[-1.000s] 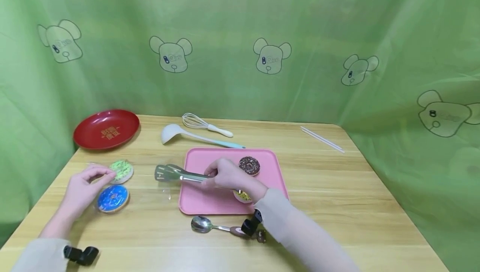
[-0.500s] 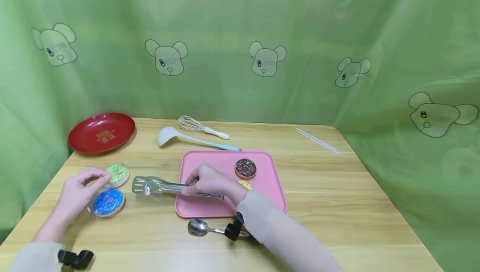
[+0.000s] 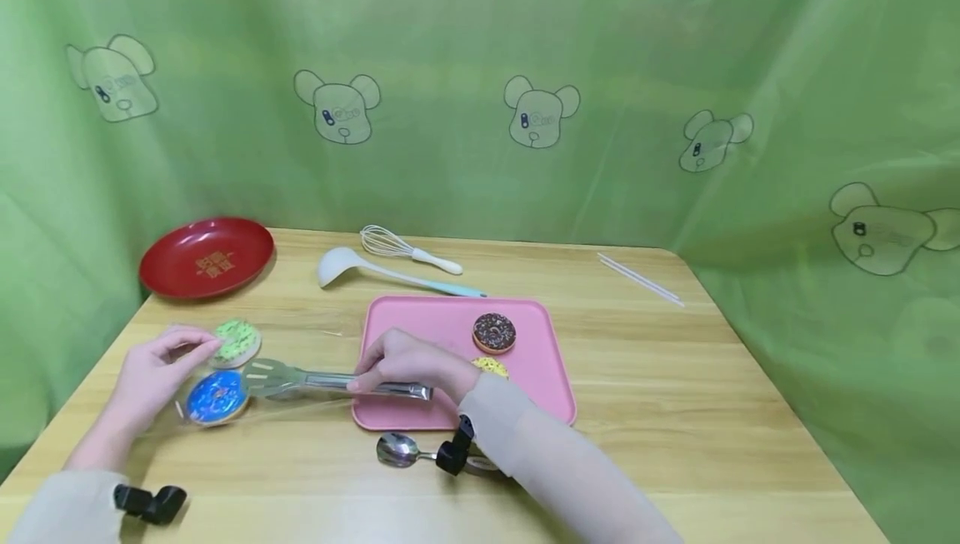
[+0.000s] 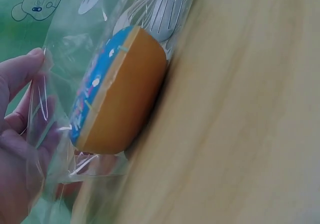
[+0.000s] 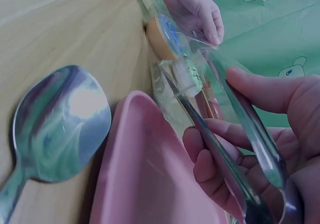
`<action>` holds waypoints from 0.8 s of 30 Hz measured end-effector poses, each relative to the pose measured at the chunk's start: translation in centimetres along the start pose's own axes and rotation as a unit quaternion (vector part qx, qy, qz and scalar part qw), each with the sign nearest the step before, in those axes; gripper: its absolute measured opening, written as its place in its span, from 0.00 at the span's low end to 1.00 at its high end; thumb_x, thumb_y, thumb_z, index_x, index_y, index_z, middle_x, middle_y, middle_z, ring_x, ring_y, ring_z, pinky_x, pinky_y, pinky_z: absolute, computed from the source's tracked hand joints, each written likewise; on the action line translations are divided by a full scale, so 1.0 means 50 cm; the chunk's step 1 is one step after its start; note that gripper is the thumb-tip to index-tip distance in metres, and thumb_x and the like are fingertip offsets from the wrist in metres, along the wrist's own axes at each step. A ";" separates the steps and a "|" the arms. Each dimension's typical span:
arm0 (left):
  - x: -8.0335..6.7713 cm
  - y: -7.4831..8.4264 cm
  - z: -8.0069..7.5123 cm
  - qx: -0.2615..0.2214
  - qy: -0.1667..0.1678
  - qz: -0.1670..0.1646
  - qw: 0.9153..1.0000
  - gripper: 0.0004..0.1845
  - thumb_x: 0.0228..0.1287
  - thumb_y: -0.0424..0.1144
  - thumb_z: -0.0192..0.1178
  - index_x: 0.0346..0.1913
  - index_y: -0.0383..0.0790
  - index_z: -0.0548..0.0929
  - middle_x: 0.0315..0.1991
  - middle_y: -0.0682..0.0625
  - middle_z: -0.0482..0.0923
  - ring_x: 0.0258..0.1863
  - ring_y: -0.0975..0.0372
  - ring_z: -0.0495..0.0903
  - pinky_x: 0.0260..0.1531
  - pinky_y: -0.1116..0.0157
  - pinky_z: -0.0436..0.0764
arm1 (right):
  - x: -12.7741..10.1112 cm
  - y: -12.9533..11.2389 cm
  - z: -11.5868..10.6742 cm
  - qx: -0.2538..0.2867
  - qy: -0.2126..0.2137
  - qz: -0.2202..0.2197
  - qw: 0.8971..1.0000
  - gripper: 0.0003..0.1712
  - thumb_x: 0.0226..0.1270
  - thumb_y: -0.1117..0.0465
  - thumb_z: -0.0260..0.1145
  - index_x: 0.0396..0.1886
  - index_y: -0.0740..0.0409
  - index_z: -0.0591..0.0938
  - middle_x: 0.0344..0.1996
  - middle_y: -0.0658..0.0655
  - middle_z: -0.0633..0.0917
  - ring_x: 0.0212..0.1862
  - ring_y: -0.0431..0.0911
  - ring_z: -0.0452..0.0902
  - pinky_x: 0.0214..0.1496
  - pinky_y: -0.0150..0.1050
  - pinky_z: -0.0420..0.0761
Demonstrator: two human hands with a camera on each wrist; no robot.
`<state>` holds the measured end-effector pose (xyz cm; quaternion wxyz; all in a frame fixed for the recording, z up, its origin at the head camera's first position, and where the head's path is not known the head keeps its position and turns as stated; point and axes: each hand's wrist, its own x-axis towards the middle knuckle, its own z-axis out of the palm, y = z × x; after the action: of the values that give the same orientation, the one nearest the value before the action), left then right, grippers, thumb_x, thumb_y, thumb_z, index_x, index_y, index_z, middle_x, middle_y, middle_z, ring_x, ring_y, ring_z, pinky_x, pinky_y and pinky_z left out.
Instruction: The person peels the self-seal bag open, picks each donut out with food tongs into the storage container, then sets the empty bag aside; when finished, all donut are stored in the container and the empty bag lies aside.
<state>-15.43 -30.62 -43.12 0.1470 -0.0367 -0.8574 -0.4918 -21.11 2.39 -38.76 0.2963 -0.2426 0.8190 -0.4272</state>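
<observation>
My left hand (image 3: 153, 373) pinches the edge of a clear plastic bag (image 4: 92, 168). A blue-iced toy doughnut (image 3: 217, 396) lies in the bag, and a green-iced one (image 3: 238, 340) sits beside it, behind my left fingertips. With my right hand (image 3: 408, 365) I grip metal tongs (image 3: 330, 380) by their arms, thumb on one side and fingers on the other. Their slotted heads reach left to the blue doughnut. In the right wrist view the tong arms stand spread, with bag film around their far ends. Whether the heads touch a doughnut I cannot tell.
Beneath my right hand is a pink tray (image 3: 536, 386) with a chocolate doughnut (image 3: 493, 332) and a yellow one (image 3: 489, 365). A spoon (image 3: 397, 450) lies in front. Behind are a red plate (image 3: 168, 269), a ladle (image 3: 341, 265), a whisk (image 3: 386, 242) and two white sticks (image 3: 641, 279).
My right hand has carried the tongs left from over the tray, and their heads are now beside the blue doughnut. My left hand stays at the bag.
</observation>
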 end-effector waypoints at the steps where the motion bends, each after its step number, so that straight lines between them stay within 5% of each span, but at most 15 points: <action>1: 0.000 0.000 0.000 -0.007 0.000 0.000 1.000 0.13 0.62 0.38 0.62 0.44 0.32 0.80 0.38 0.64 0.78 0.39 0.75 0.74 0.37 0.84 0.72 | 0.002 -0.002 0.001 -0.002 -0.005 0.001 1.000 0.09 0.50 0.56 0.73 0.31 0.56 0.86 0.26 0.47 0.85 0.31 0.40 0.78 0.39 0.31 0.76; 7: 0.003 -0.002 -0.001 -0.025 -0.014 0.002 1.000 0.13 0.62 0.37 0.61 0.45 0.30 0.80 0.39 0.65 0.78 0.40 0.75 0.75 0.38 0.83 0.73 | 0.016 -0.006 0.009 -0.012 -0.020 0.022 0.999 0.09 0.51 0.54 0.73 0.31 0.52 0.87 0.28 0.44 0.85 0.35 0.39 0.78 0.45 0.32 0.74; 14: 0.006 -0.004 -0.005 -0.034 -0.031 0.013 0.999 0.12 0.63 0.35 0.60 0.45 0.30 0.80 0.40 0.63 0.78 0.40 0.73 0.75 0.38 0.82 0.74 | 0.029 -0.009 0.033 0.075 -0.024 0.050 0.996 0.09 0.50 0.62 0.73 0.31 0.61 0.85 0.26 0.53 0.85 0.30 0.45 0.80 0.39 0.32 0.77; 24: 0.009 -0.002 -0.005 -0.042 -0.030 0.011 0.999 0.12 0.62 0.35 0.60 0.44 0.29 0.80 0.40 0.60 0.79 0.40 0.71 0.76 0.38 0.81 0.75 | 0.025 -0.011 0.046 0.046 0.005 0.037 0.998 0.08 0.47 0.63 0.75 0.28 0.59 0.86 0.25 0.50 0.84 0.31 0.42 0.78 0.39 0.31 0.75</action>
<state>-15.82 -30.95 -42.96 0.1253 -0.0673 -0.8393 -0.5248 -20.32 0.02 -39.70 0.3184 -0.1963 0.8084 -0.4544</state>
